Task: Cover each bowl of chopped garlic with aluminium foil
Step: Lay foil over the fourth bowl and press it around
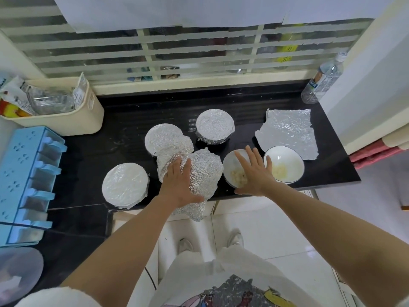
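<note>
Compartments in a blue plastic rack [28, 185] line the far left of the black counter [124, 111]. Behind the rack stands a cream bin [66, 120] stuffed with wrappers.

Next comes the front foil-covered bowl [125, 185], sealed flat across the top and sitting near the counter's front edge. Further back and to the right is the middle foil-covered bowl [162, 137], also wrapped. A crumpled foil sheet [205, 171] touches its near side and spills forward over the counter's edge. Whether a bowl lies beneath this sheet cannot be told.

The left hand [179, 185] rests palm down on that sheet. Its grip is released, with the fingers laid straight over the foil and the thumb along the sheet's lower part.

Behind the sheet sits the back foil-covered bowl [215, 126], wrapped tight down its sides.

To the right, an open bowl of chopped garlic [230, 173] stands uncovered just beside the crumpled sheet. The right hand [256, 171] is spread above its right half, the grip released with fingers splayed and holding nothing. Whether it touches the rim is unclear.

A second open bowl [287, 160], dark-rimmed with garlic inside, sits just beside the first. Flat foil [292, 129] lies behind it, its near edge meeting the bowl's far rim. A water bottle [321, 80] stands in the far right corner.
</note>
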The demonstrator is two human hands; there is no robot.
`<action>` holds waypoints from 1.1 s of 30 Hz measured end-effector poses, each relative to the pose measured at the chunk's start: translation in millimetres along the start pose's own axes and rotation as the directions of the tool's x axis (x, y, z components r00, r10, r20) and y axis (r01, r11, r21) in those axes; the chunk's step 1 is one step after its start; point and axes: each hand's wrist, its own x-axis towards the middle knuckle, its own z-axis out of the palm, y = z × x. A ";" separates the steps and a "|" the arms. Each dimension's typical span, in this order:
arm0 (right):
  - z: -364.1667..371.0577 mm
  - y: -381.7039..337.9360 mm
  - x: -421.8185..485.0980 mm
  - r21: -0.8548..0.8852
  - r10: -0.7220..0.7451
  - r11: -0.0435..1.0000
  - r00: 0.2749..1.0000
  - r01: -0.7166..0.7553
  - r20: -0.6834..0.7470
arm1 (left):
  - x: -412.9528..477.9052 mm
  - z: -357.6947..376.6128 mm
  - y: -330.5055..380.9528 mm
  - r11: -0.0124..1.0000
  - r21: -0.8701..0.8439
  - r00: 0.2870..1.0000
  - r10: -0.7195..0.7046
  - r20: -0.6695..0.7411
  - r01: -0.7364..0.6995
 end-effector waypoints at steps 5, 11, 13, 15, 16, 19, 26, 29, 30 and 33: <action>6.9 15.5 -12.9 0.124 0.092 0.989 0.994 -0.084 -0.054 | 2.9 -0.8 4.5 1.000 -0.004 1.000 0.006 -0.003 -0.006; 17.3 10.3 -19.0 0.083 0.181 0.983 0.953 -0.165 -0.243 | 3.7 -0.8 9.5 1.000 -0.017 1.000 0.022 -0.008 -0.022; 11.8 8.8 -20.7 0.125 0.235 0.971 0.922 -0.206 -0.308 | 3.4 -0.9 10.8 1.000 -0.011 1.000 0.023 -0.009 -0.023; 11.5 11.2 -20.4 0.110 0.248 0.968 0.905 -0.223 -0.346 | 3.4 -1.5 11.7 1.000 -0.010 1.000 0.018 -0.003 -0.018; 12.5 13.0 -19.4 0.096 0.238 0.971 0.902 -0.218 -0.362 | 3.4 -1.5 12.3 1.000 -0.011 1.000 0.016 -0.003 -0.016; 11.6 15.0 -17.6 0.084 0.186 0.983 0.901 -0.166 -0.393 | 2.7 -1.9 14.1 1.000 -0.006 1.000 0.011 -0.002 -0.011; 8.0 24.2 -12.9 0.147 0.142 0.985 0.922 -0.094 -0.361 | 5.7 -0.6 18.3 1.000 -0.005 1.000 0.003 0.008 -0.003; 4.9 28.4 -10.9 0.147 0.145 0.984 0.922 -0.097 -0.359 | 4.9 -0.8 20.3 1.000 -0.007 1.000 -0.001 0.011 0.001; 4.5 29.8 -9.7 0.146 0.148 0.984 0.921 -0.101 -0.360 | 5.3 -0.7 21.1 1.000 -0.010 1.000 0.000 0.011 0.000; 4.4 34.5 -6.7 0.181 0.174 0.977 0.919 -0.115 -0.354 | 5.7 -0.3 21.7 1.000 -0.023 1.000 0.009 0.018 -0.009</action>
